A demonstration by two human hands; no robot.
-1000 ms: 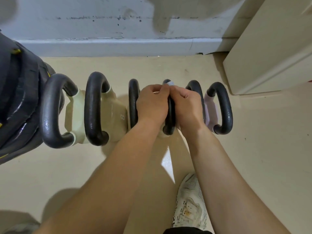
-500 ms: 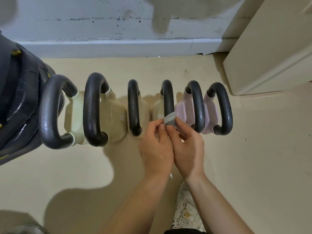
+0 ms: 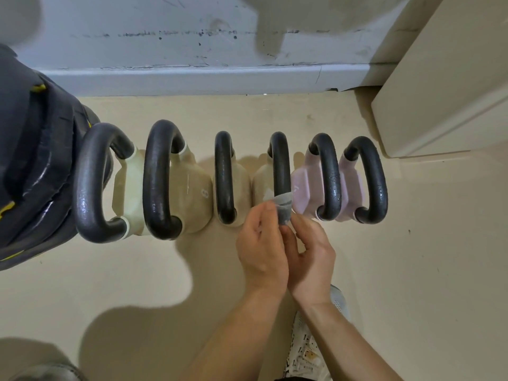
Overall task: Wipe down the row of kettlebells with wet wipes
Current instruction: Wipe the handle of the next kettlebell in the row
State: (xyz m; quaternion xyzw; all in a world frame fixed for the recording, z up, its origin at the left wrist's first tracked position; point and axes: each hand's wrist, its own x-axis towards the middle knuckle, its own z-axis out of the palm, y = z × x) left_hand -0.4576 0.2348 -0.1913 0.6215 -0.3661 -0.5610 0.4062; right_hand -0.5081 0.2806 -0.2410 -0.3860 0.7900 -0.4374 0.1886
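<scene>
So: left hand and right hand both pinched grey wet wipe, fingers curled round small bunched wad. Wipe sat at near end of black handle of fourth kettlebell; touching or not, could not tell. Six kettlebells stood in row on floor along wall.

Risks, as I judged:
- wad too crumpled and soiled, smears grime instead of lifting it
- tight gap beside pink kettlebell snags wipe, sides missed
- damp handles slippery if gripped

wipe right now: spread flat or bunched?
Bunched. The grey wipe is a crumpled wad pinched between the left hand and right hand, at the near end of the fourth-from-left kettlebell handle; no flat sheet shows.
</scene>
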